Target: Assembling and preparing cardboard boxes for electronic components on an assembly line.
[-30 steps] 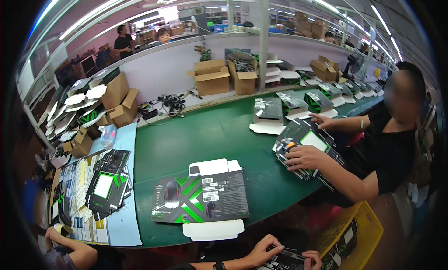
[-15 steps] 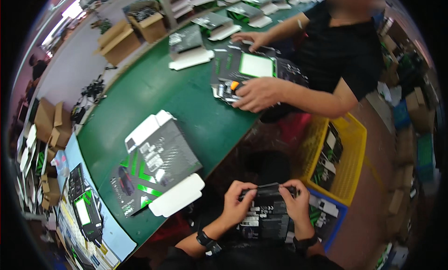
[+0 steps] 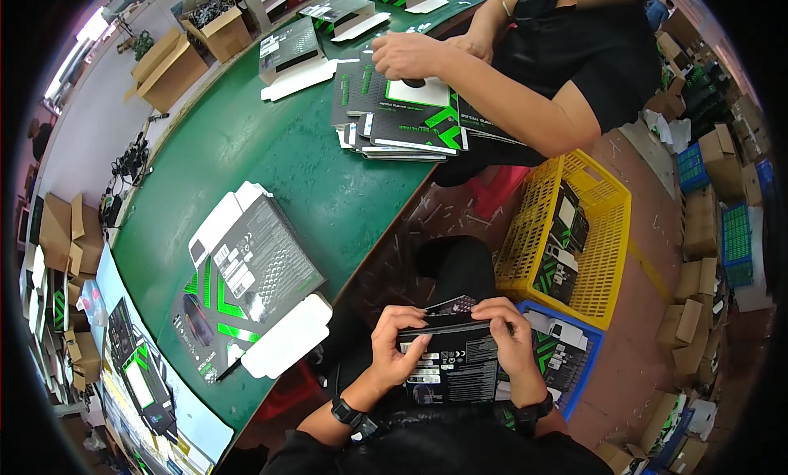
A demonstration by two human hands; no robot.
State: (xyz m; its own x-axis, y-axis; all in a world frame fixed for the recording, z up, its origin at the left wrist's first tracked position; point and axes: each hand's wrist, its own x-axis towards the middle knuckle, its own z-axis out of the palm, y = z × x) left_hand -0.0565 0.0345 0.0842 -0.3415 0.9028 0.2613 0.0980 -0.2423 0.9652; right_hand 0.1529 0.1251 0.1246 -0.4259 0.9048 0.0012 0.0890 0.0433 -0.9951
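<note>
As I look down through the head camera, both bare hands are closed on a black printed carton [image 3: 455, 364] with white labels, held close in front of the wearer's torso. I see the left hand [image 3: 394, 349] gripping its upper left corner, thumb on the printed face and fingers folded over the top edge. Across from it, the right hand [image 3: 518, 352] grips the upper right side, thumb lying along the face and fingers bent over the edge. The carton lies between the two palms, its top edge in the fingers and most of its labelled face hanging below them; I cannot tell how thick it is.

Just right of the grip I have a blue crate [image 3: 588, 376] with cartons in it, and beyond that a yellow basket [image 3: 599, 266] holding more. To the left, a larger carton with white flaps [image 3: 275, 245] rests on the green table [image 3: 176, 175]. Farther up, a co-worker's hand [image 3: 406, 56] is above a stack of cartons [image 3: 394, 134].
</note>
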